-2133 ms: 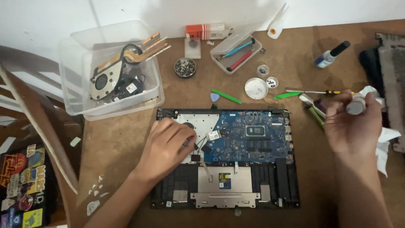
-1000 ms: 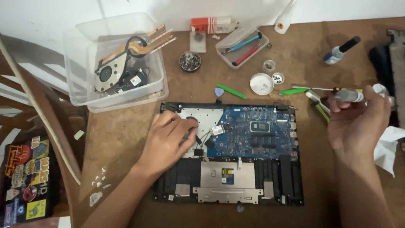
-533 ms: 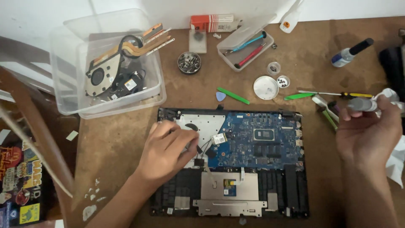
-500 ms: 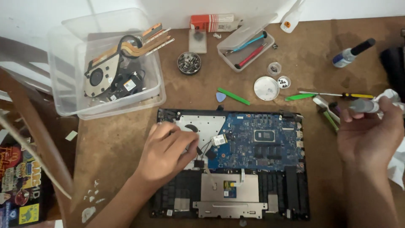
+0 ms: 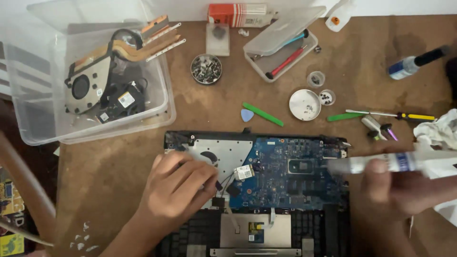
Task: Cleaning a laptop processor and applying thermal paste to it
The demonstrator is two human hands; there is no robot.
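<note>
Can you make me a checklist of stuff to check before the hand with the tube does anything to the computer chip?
1. Left hand steadying the opened laptop: ok, it rests on the metal plate.
2. Right hand gripping the syringe: ok.
3. Syringe tip over the chip: not ok, it sits just right of it.
4. Chip clean and bare: cannot tell, too small.
5. Syringe cap off: cannot tell, tip is blurred.
6. Tissue nearby for wiping: ok, beside the right hand.
</note>
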